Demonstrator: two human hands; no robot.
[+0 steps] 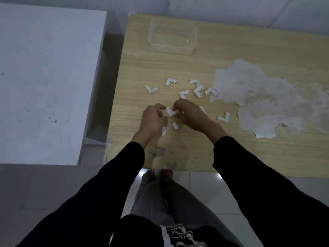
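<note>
**Both hands on one little white corner bit**

So the white L-shaped plastic corner piece (170, 112) is pretty much straight down from the clear rectangular plastic tub (172, 38), on the person's side of it and well apart from it; can't tell if it's lifted or resting on the light wood-grain surface (240, 157). The left hand (154, 116) has its fingers curled in on the left arm of the piece; the right hand (190, 114) is pinching the right arm; both are clamped on that same piece, with the knuckles close together.

In between the tub and the hands there's a scatter of loose white L-shaped pieces (171, 81), some touching each other, some on their own; one more L-shaped piece (224, 118) lies further from the tub, off to the right of the hands. Two small white flat strips (175, 125) lie just past the hands, on the side away from the tub; one is partly tucked under the left hand.

Right of the tub and nearer the person there's a big ragged grey patch (258, 90) where the top layer looks peeled; left of the tub, across a dark gap, sits a large white flat-topped block (44, 77). Both arms are in black sleeves (110, 184).
</note>
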